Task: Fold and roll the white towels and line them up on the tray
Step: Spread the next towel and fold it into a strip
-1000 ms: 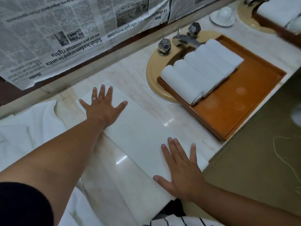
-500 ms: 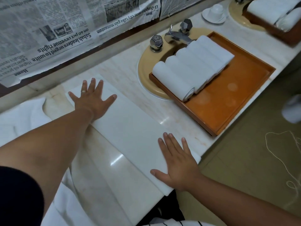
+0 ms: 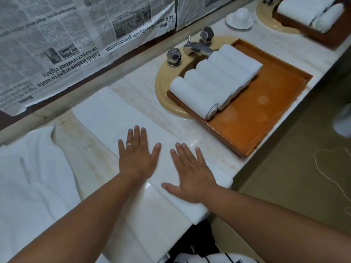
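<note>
White terry, folded into one long strip (image 3: 106,118), lies flat on the marble counter (image 3: 133,86) just beside the tray (image 3: 266,114), with one end hanging a little over the counter edge nearest you. Both your hands lie on that end, palms down, fingers straight and spread, gripping nothing. Your right hand (image 3: 190,177) is on the side towards the tray and your left hand (image 3: 135,156) on the side away from it, thumbs close but apart. A row of rolled towels (image 3: 214,80) already fills the tray's end by the tap, and orange wood shows beside them. More loose towels (image 3: 28,177) wait well away from the tray, beyond the strip.

You seem to be finishing the smoothing and setting up to roll. Next, curl your fingers under the overhanging end and roll it away from you, tight and even, so the edges stay flush. Then set the roll against the last one on the tray.

Half a second ago your left hand pressed the strip's far end, well apart from the right. It has now slid back alongside it, while the right has barely moved.
</note>
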